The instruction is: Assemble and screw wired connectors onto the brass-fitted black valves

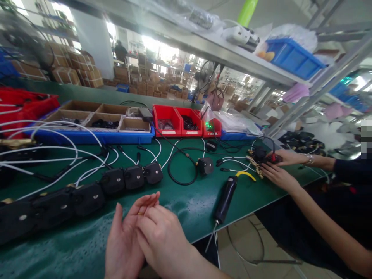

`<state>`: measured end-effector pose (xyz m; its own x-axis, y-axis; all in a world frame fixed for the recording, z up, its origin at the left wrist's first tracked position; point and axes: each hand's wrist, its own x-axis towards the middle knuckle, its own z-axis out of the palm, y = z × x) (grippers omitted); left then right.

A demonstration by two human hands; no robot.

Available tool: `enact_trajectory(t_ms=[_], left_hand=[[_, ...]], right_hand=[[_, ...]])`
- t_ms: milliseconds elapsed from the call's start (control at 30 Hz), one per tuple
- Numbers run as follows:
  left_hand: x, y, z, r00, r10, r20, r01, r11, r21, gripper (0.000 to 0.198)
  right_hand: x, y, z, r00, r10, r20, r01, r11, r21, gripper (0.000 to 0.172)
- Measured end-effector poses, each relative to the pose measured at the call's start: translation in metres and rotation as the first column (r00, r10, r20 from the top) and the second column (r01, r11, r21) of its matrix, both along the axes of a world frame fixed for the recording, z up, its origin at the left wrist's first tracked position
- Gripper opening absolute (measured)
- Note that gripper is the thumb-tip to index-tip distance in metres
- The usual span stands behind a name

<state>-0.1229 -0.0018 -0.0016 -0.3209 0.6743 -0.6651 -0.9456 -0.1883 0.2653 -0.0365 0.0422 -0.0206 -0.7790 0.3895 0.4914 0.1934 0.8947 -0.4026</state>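
Observation:
My left hand [123, 240] is palm up over the near edge of the bench, its thumb apart and its fingers stretched out. Against that palm rests my right hand [164, 230], with its fingers curled and pressed inward; whatever they may hold is hidden. Just beyond my hands, black box-shaped units [135, 177] with white cables lie in a row running to the left. To the right, a black electric screwdriver [225, 201] with a yellow hook end lies with its bit over the bench edge. Another black unit [205, 166] sits beyond it.
At right, a co-worker's hands [279, 170] work on a black unit with brass fittings. Red bins [167, 133] and a blue tray [116, 138] of small parts line the back. A shelf with a blue bin [295, 58] hangs overhead. The green bench [186, 209] ends at lower right.

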Motion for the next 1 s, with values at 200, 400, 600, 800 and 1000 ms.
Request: enact_trajectory(t_ms=[200,400,600,800,1000], left_hand=[[-0.012,-0.004,0.000,0.999,0.013,0.048,-0.012,1.000,-0.020,0.061],[-0.023,-0.011,-0.004,0.993,0.111,0.025,-0.112,0.993,0.027,0.060],[-0.024,-0.017,-0.007,0.978,0.206,0.014,-0.206,0.979,-0.006,0.049],[-0.022,-0.015,-0.004,0.977,0.210,0.043,-0.204,0.973,-0.108,0.046],[-0.021,-0.012,0.006,0.977,0.208,0.053,-0.196,0.966,-0.170,0.046]], right_hand=[[-0.008,0.001,0.008,0.999,0.027,-0.037,-0.035,0.975,-0.219,0.005],[-0.005,0.021,0.031,0.974,-0.024,-0.226,-0.098,0.853,-0.513,0.017],[-0.003,0.077,0.040,0.977,-0.113,-0.183,0.048,0.944,-0.326,0.010],[-0.023,0.106,0.024,0.988,-0.038,-0.151,0.029,0.998,-0.057,0.007],[-0.033,0.110,0.016,0.993,0.026,-0.115,-0.026,1.000,0.002,0.014]])
